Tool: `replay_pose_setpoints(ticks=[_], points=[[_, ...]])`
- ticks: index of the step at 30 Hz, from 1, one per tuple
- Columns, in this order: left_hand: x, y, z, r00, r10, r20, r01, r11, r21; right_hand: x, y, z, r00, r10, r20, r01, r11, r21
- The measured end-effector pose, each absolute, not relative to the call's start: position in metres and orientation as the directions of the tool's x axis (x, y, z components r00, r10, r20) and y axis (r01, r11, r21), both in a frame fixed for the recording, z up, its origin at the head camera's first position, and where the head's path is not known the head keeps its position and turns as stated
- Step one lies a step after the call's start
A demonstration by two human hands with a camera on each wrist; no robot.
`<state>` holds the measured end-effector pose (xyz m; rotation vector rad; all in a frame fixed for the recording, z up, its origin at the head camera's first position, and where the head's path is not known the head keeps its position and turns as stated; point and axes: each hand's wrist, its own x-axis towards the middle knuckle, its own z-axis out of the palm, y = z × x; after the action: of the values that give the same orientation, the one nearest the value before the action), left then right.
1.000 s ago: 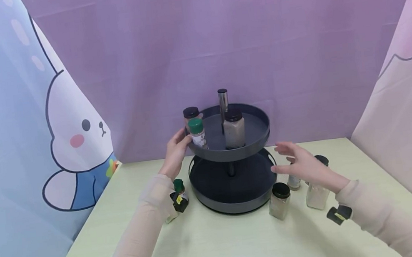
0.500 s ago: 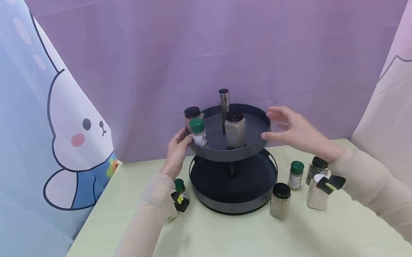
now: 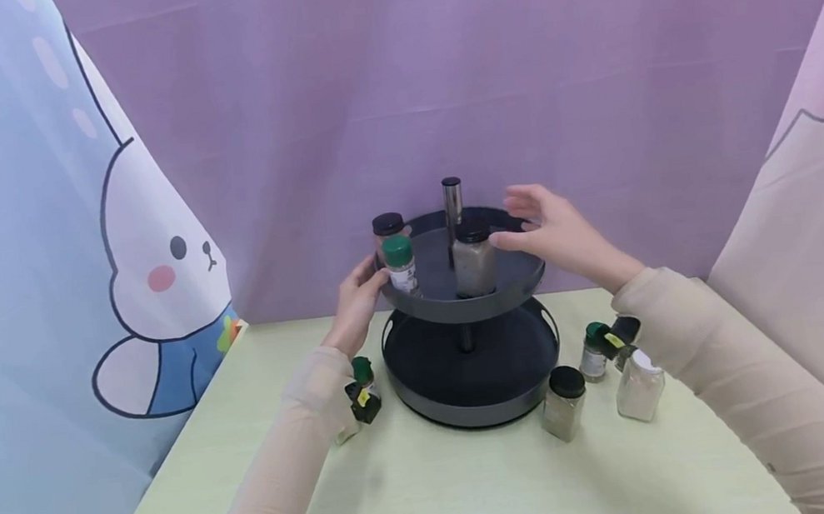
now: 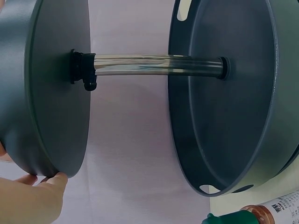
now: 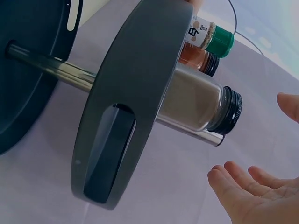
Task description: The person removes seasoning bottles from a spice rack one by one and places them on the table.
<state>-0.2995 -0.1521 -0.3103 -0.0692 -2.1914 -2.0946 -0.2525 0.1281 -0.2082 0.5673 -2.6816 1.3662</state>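
Note:
A dark two-tier turntable rack (image 3: 466, 310) with a chrome post stands on the table. My left hand (image 3: 354, 306) holds the left rim of its upper tray, and its fingers (image 4: 57, 179) touch the tray's edge from outside and below. My right hand (image 3: 553, 234) hovers over the upper tray's right side, fingers spread, holding nothing. Beside it on that tray is a square glass jar (image 3: 474, 265) with a black lid and greyish-beige powder; the right wrist view shows a gap between hand and jar. A green-capped spice jar (image 3: 401, 268) and a black-lidded reddish jar (image 5: 194, 57) stand at the tray's left.
On the table at right stand a black-lidded jar (image 3: 565, 404), a green-capped jar (image 3: 592, 355), a white-lidded jar (image 3: 640, 390) and another partly hidden jar. A green-capped jar (image 4: 266, 210) stands left of the rack. The lower tray (image 3: 469, 368) holds nothing visible.
My right hand has risen from over the jars on the right, past the upper tray's rim, and moved left to beside the black-lidded jar. The left hand stays at the rim.

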Motion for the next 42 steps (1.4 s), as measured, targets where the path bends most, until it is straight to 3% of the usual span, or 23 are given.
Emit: replay_pose_setpoints(ticks=[14, 26, 42], points=[[-0.301, -0.152, -0.312, -0.993, -0.031, 0.117, 0.115, 0.059, 0.992, -0.271, 0.112, -0.220, -0.928, -0.321, 0.187, -0.340, 0.527, -0.779], [-0.298, -0.150, -0.311, -0.992, -0.047, 0.117, 0.114, 0.055, 0.992, -0.281, 0.102, -0.236, -0.940, -0.317, 0.125, -0.298, 0.586, -0.754], [-0.297, -0.150, -0.310, -0.991, -0.028, 0.128, 0.126, 0.064, 0.990, -0.283, 0.096, -0.239, -0.947, -0.292, 0.132, -0.301, 0.671, -0.677]])
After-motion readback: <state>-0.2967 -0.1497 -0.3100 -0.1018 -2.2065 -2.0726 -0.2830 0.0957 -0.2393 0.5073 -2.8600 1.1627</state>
